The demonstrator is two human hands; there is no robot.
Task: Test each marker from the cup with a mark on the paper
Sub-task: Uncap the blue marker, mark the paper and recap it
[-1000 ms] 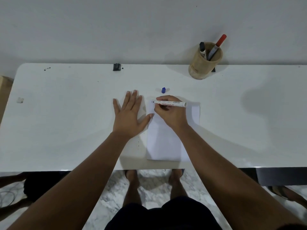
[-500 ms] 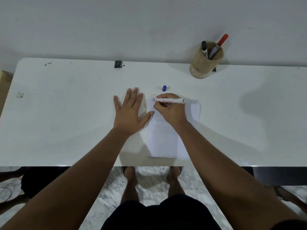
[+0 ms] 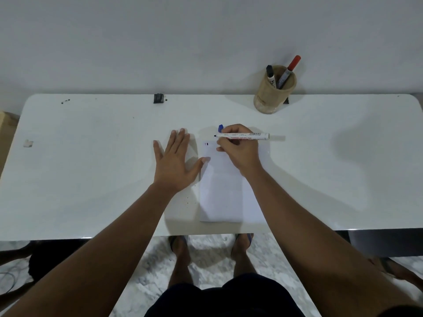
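The marker [image 3: 242, 135] lies nearly level in the right hand [image 3: 238, 149], its dark tip pointing left above the top edge of the paper [image 3: 225, 197]; whether the tip touches the sheet cannot be told. The right hand's fingers are closed around the barrel and the hand rests on the upper part of the paper. A small dark mark [image 3: 207, 144] sits near the sheet's top left corner, just left of that hand. A blue cap [image 3: 220, 128] lies on the surface [image 3: 91, 156] just beyond the knuckles, partly hidden by them. The left hand [image 3: 175, 163] lies flat and spread wide on the surface beside the paper, holding nothing, its thumb tip at the sheet's left edge. Farther back to the right stands the cup [image 3: 272, 94], well apart from the paper, with a black-capped marker [image 3: 270, 74] and a red-capped marker [image 3: 289, 70] leaning in it. A small black object [image 3: 158, 98] sits at the far edge of the surface, and a pale scrap [image 3: 28, 143] lies near the left edge.
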